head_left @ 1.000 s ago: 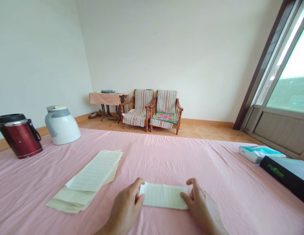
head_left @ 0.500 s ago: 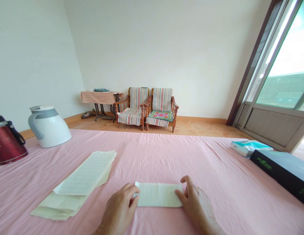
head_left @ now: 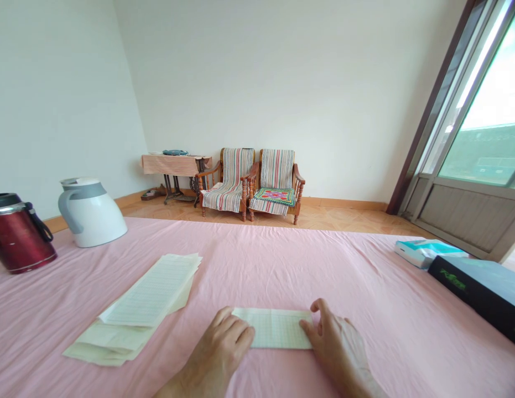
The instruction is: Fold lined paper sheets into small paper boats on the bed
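A folded sheet of pale green squared paper (head_left: 276,329) lies flat on the pink cloth, with a crease across its middle. My left hand (head_left: 224,345) covers the left end of the paper, its fingers bent and closed over that edge. At the opposite end is my right hand (head_left: 338,342), its thumb on the paper and its index finger curled at the upper corner; the other fingers are partly hidden. Further left rests a loose stack of lined paper sheets (head_left: 147,301), touched by neither hand.
A pink cloth (head_left: 277,265) covers the surface. At left stand a red flask (head_left: 22,240) and a white jug (head_left: 97,218). To the right lie a tissue pack (head_left: 427,251) and a black box (head_left: 473,290). Two wooden armchairs (head_left: 251,182) stand beyond.
My left hand has moved right and turned over more of the paper's left end, its fingers closing further. My right hand stays at the right end. The view has shifted slightly.
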The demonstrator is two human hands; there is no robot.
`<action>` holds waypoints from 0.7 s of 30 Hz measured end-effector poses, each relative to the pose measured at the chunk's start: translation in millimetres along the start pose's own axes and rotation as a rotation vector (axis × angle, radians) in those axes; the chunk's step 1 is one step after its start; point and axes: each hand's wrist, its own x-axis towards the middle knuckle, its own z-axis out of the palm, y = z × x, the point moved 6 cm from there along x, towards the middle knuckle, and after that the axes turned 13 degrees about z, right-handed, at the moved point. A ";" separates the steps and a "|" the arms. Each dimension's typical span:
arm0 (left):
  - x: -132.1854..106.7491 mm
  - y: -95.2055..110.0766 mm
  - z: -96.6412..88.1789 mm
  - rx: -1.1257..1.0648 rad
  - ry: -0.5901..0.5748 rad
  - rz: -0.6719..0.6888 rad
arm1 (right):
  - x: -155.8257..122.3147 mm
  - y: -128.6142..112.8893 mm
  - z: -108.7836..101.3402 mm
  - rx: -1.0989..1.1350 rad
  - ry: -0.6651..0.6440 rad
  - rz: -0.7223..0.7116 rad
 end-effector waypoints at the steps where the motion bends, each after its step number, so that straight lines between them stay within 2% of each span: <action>1: -0.5 3.0 -1.9 0.026 -0.015 0.018 | -0.4 -0.6 -0.8 -0.010 0.036 -0.020; 4: -2.4 11.0 -5.5 0.102 -0.063 0.048 | -7.2 -10.9 -6.6 -0.013 0.150 -0.147; 6: -3.6 13.5 -4.4 0.110 -0.098 0.040 | -18.1 -25.8 -11.4 0.033 0.185 -0.305; 10: -4.5 12.9 1.9 0.081 -0.109 0.004 | -49.6 -58.1 -11.2 0.145 0.138 -0.733; 13: -5.4 10.9 7.5 0.067 -0.088 -0.023 | -64.3 -64.2 1.9 0.152 0.129 -0.927; 17: -9.1 11.7 10.3 0.099 -0.076 0.015 | -65.7 -55.4 25.3 0.099 0.146 -0.942; 21: -15.2 11.5 8.9 0.121 -0.113 0.037 | -68.5 -48.8 32.6 0.014 0.210 -0.956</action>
